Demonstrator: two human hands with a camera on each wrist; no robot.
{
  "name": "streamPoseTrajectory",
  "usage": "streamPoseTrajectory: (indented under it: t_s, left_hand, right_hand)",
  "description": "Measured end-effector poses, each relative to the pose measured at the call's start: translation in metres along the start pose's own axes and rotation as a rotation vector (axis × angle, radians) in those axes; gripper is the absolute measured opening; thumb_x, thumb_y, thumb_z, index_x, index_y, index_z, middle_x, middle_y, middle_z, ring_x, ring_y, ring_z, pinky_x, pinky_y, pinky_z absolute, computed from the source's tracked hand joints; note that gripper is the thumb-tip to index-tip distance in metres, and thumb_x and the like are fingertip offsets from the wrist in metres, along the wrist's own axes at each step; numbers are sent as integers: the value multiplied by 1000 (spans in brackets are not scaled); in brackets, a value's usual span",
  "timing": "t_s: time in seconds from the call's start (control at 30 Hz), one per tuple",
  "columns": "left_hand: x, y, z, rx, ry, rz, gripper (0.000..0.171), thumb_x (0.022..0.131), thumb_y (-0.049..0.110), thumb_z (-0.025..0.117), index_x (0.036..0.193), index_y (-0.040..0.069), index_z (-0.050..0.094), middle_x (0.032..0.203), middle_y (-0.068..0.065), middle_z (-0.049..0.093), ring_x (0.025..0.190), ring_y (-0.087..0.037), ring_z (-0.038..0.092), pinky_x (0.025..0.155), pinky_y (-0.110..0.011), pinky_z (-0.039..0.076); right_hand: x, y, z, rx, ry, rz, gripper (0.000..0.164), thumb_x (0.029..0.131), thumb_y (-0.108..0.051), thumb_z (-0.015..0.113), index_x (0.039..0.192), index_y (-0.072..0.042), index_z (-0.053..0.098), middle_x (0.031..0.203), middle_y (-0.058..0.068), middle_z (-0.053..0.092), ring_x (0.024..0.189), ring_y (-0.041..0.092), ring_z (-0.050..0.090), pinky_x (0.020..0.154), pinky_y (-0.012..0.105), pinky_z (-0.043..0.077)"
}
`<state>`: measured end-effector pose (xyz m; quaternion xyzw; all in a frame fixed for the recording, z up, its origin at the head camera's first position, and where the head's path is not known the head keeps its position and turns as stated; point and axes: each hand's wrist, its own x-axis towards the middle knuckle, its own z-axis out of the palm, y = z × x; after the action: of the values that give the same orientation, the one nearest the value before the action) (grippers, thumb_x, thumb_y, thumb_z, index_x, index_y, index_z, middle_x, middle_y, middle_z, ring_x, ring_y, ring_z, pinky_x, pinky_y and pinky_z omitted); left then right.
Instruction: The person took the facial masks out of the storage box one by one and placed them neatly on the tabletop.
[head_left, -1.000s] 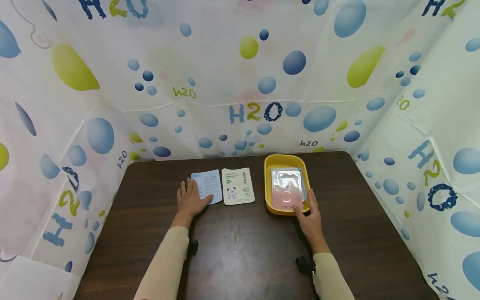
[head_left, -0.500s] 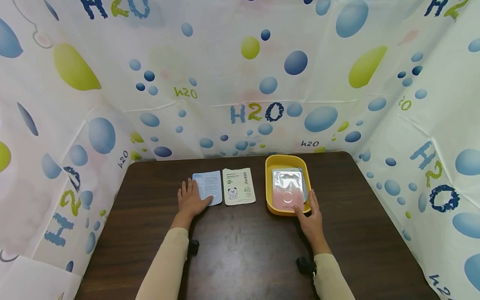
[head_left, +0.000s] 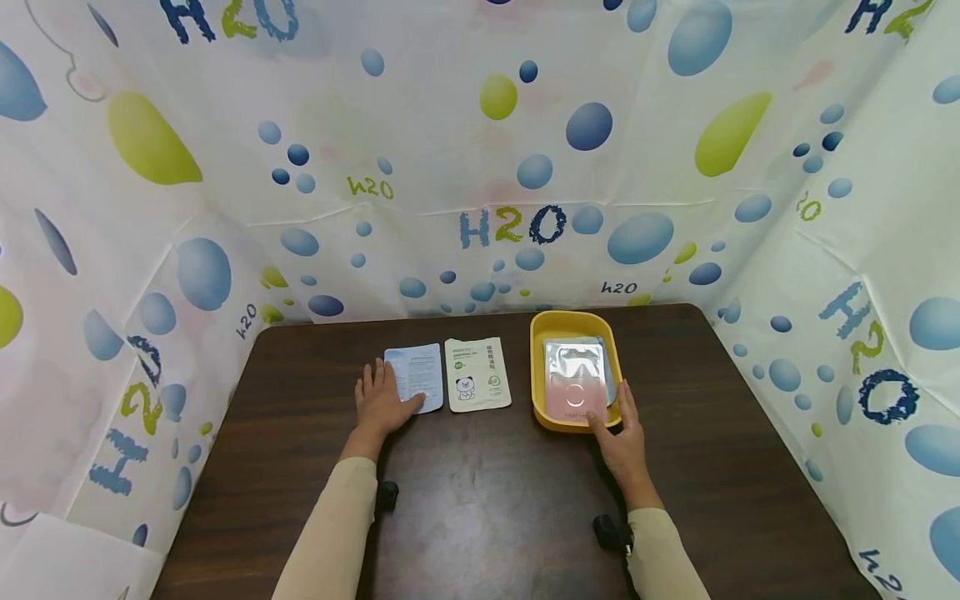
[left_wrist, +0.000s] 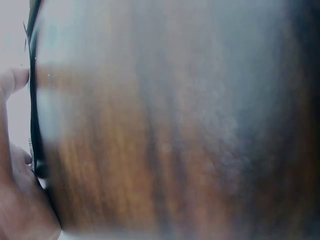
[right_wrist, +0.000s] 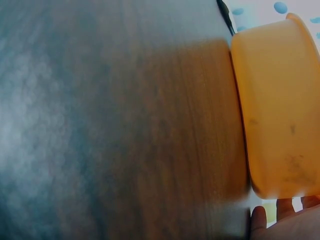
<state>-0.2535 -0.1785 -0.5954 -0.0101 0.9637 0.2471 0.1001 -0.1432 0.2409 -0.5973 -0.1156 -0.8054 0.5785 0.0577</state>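
Note:
My left hand lies with spread fingers on the left part of a light blue flat packet with small print. To its right lies a cream packet with a bear drawing and green print. At the near right corner of a yellow plastic tray, my right hand rests with straight fingers along the side and the thumb at the front rim. Inside the tray, a silver and pink packet covers most of a bluish one. The right wrist view shows fingers beside the tray's wall.
Everything lies on a dark brown wooden table. A white curtain printed with blue and green drops hangs behind the table and at both sides. The left wrist view is mostly blurred tabletop.

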Motion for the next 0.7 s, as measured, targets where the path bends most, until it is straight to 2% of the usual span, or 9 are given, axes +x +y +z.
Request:
streamPoseTrajectory:
  t_s: [0.7]
  left_hand:
    - [1, 0, 1, -3, 0, -9, 113, 90, 57, 61, 162, -2, -1, 171, -22, -8, 158, -43, -11, 127, -62, -5]
  right_hand:
    - [1, 2, 0, 13, 4, -10, 85, 99, -32, 65, 165, -29, 12, 174, -4, 4, 162, 28, 4, 128, 57, 10]
